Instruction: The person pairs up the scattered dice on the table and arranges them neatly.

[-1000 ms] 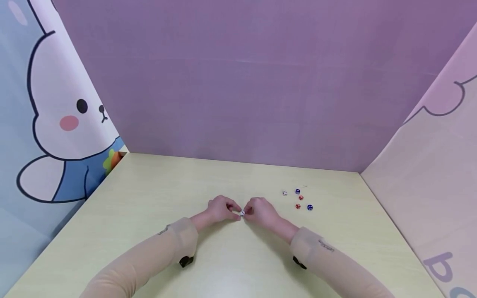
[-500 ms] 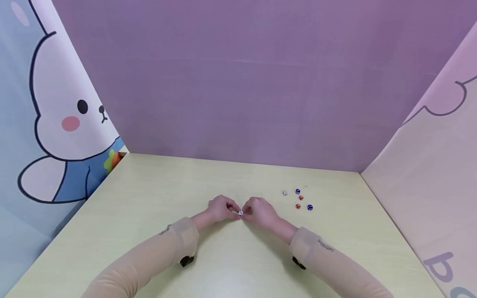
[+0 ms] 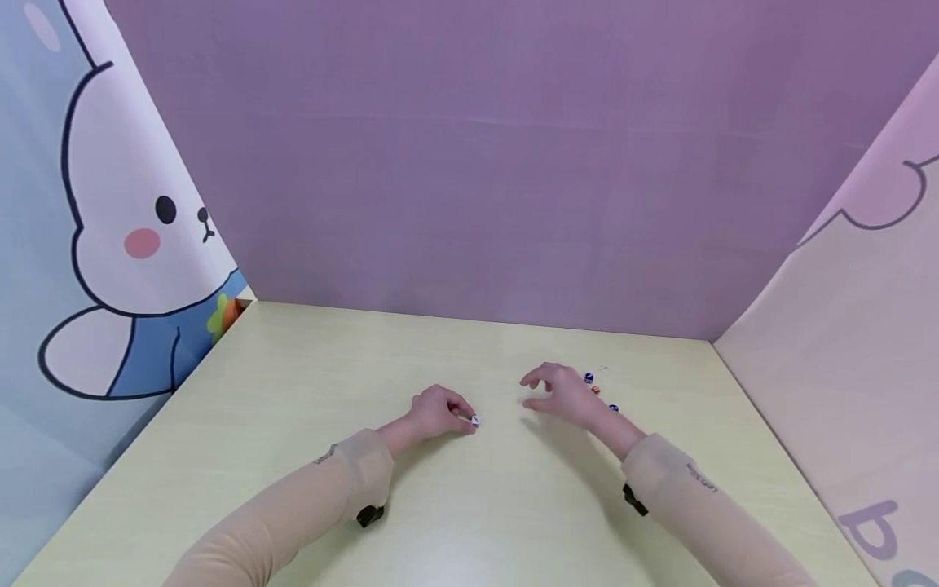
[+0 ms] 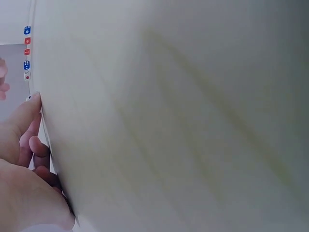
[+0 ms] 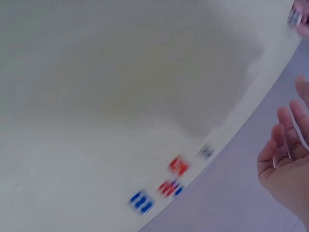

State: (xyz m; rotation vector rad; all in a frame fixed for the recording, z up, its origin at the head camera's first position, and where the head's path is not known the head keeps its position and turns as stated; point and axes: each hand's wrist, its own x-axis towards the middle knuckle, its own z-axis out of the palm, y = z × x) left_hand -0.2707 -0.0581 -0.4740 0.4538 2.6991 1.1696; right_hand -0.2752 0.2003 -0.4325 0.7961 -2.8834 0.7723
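Near the middle of the table, my left hand [image 3: 438,412] pinches a white die [image 3: 475,421] between thumb and fingertip, low at the tabletop. The same die [image 5: 295,18] shows at the top right of the right wrist view. My right hand [image 3: 568,397] is raised over the table with its fingers apart and holds nothing. Just beyond it lie a blue die [image 3: 589,378], a red die [image 3: 595,390] and another blue die [image 3: 613,408], partly covered by the hand. The right wrist view also shows a second red die [image 5: 179,166] and a second white die [image 5: 206,151], blurred.
The pale table [image 3: 330,359] ends at a purple back wall [image 3: 469,179]. A printed cloth with a rabbit [image 3: 139,204] hangs at the left, and a pale printed cloth [image 3: 866,342] at the right. A thin small mark [image 3: 603,368] lies behind the loose dice.
My right hand has let go of the white die and moved right and up towards the loose dice, its fingers spreading. The left hand stays in place with the white die.
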